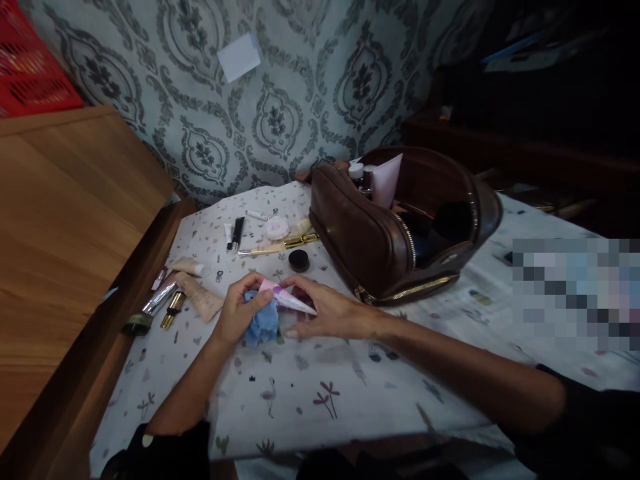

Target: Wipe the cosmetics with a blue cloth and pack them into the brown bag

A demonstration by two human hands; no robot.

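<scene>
My left hand (245, 305) is closed around a pink-and-white squeeze tube (290, 299) and a crumpled blue cloth (261, 321), which hangs below the tube. My right hand (327, 310) curls about the tube's thin tapering end. Its index finger touches the top of the tube, while its thumb stays apart lower down. Just beyond the hands lies a round black jar (299, 260). To the right stands an unzipped brown toiletry bag (350, 233), with a pale pink tube (387, 181) and small bottles upright inside.
A patterned cloth (300, 427) covers the table. Several cosmetics lie left, among them a beige tube (197, 297) and a gold-and-black bottle (173, 309). Behind are a compact (277, 228) and a black tube (238, 233). Wooden furniture (65, 220) borders the left, a papered wall the back.
</scene>
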